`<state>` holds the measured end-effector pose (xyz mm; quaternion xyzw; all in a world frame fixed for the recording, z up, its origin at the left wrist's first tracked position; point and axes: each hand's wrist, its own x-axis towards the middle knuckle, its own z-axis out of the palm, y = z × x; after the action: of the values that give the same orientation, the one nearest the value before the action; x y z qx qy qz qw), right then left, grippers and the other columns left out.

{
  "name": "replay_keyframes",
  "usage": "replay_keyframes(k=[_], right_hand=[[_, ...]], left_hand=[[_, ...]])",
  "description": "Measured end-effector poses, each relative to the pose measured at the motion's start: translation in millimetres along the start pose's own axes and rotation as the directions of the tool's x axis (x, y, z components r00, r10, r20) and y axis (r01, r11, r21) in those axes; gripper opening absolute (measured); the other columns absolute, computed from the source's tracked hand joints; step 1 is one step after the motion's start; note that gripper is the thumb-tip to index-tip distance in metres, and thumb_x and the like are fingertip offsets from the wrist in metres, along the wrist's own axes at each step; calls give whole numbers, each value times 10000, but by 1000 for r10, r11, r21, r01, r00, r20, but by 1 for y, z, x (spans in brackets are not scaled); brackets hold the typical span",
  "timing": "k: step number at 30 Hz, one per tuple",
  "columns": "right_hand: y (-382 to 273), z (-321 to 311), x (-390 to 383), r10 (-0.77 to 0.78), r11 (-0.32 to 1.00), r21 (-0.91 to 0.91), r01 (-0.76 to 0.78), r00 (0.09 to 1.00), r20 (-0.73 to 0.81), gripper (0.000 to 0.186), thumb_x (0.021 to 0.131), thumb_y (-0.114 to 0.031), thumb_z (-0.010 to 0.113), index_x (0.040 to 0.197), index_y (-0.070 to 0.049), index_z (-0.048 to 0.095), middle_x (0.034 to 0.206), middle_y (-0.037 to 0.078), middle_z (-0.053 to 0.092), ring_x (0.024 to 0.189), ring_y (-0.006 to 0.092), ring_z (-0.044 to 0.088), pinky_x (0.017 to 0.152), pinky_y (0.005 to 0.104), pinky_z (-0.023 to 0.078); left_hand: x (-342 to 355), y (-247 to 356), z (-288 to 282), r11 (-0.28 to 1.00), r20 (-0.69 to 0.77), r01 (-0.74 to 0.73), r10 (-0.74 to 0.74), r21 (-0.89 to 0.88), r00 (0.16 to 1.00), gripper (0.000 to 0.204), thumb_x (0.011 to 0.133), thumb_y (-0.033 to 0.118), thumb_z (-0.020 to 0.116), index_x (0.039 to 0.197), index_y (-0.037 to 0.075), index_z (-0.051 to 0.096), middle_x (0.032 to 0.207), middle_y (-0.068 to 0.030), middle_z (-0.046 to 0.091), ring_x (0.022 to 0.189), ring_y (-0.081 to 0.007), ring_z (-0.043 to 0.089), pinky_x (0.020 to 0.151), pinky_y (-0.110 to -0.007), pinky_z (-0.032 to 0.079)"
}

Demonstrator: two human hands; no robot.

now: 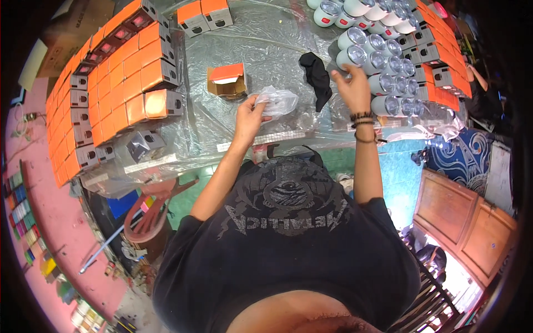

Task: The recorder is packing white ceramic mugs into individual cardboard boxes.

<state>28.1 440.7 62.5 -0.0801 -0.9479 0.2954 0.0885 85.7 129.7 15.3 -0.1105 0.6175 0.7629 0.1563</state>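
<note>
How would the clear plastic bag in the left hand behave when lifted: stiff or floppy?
The clear plastic bag is crumpled in the left hand, so it is probably floppy and very light. Its glossy film looks slippery, and it would likely sag rather than hold shape.

A table (266, 44) under clear plastic sheeting carries an open orange box (226, 80) near its middle. Left of the box lie stacked orange boxes (111, 94); right of it a black cloth (317, 77), then rows of white cylinders (383, 61); behind it, two more boxes (204, 15).
</note>
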Motion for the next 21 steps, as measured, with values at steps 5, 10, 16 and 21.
replay_keyframes(k=[5,10,16,21], right_hand=[[60,-7,88,-12,936,-351,-20,996,-89,842,805,-583,831,1431,-68,602,1439,196,610,1201,373,670,954,483,559],[75,-7,113,92,912,-404,-72,995,30,971,730,-633,869,1430,-28,574,1374,221,622,1180,394,682,958,495,569],[68,-12,100,80,845,-534,-24,994,81,889,685,-668,883,1265,-46,626,1278,200,643,1042,388,733,811,491,596],[72,-6,102,85,857,-516,0,986,141,887,677,-654,884,1260,-55,587,1190,215,697,1050,412,733,831,514,592]], left_hand=[[1,-2,26,996,-58,88,-88,-3,994,313,1100,232,541,1283,21,684,1200,-77,718,1045,-176,704,795,-343,645],[8,9,56,993,-141,121,-119,5,983,378,1088,304,529,1308,34,675,1207,-84,720,1075,-204,702,801,-361,632],[30,10,76,990,-222,116,-97,77,970,391,1086,332,524,1289,37,681,1206,-84,722,1052,-191,699,795,-360,613],[50,8,86,989,-217,98,-73,108,974,414,1083,361,532,1284,32,681,1205,-86,721,1038,-195,697,784,-366,605]])
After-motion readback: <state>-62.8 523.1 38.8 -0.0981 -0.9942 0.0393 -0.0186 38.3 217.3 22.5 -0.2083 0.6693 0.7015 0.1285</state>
